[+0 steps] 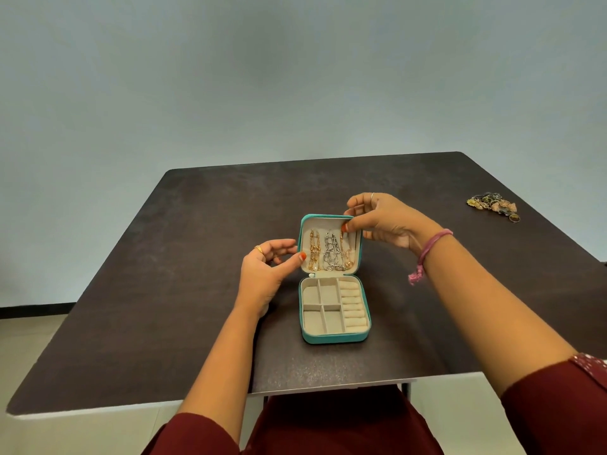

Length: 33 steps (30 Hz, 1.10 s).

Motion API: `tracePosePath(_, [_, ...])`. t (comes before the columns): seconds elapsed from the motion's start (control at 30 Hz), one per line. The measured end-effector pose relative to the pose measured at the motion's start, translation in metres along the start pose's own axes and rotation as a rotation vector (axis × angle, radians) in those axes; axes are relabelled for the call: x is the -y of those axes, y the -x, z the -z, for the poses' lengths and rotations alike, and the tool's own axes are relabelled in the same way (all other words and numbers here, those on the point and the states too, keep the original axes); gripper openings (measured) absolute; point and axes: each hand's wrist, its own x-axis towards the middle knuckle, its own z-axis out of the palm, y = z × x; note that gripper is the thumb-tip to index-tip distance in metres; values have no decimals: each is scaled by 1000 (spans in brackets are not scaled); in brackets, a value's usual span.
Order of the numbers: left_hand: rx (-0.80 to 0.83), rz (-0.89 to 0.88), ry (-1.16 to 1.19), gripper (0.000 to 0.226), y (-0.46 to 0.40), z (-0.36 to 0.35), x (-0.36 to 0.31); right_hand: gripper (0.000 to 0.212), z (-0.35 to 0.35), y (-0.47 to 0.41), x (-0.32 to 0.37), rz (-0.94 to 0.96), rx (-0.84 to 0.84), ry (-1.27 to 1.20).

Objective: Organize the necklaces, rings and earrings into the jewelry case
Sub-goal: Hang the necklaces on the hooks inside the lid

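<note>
A teal jewelry case (335, 338) lies open in the middle of the dark table (164, 290). Its raised lid (307, 221) holds a gold necklace (314, 249), a silver chain necklace (331, 251) and a third gold chain at the right, partly hidden. My left hand (267, 269) holds the lid's left edge with thumb and fingers. My right hand (381, 221) pinches the lid's upper right corner, thumb over the top of the right chain. The beige compartments and ring rolls (353, 307) in the base hold nothing. A pile of rings and earrings (494, 203) lies far right.
The table's near edge runs just above my lap. A grey wall stands behind the table. A pink thread bracelet (430, 247) hangs on my right wrist.
</note>
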Motion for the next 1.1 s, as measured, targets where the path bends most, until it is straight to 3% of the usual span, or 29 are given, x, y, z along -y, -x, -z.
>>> tracePosePath(0.47, [7,15,5,28,0,0,0,48,-25,-7,-9,-97,-67,-530])
tracePosePath(0.8, [-38,23,-75,25,-2,-4,3,41,-29,-1,-15,103,-97,-464])
tracePosePath(1.1, [-78,9,-156,22,-4,-11,2,46,-45,29,-93,195,-385,-243])
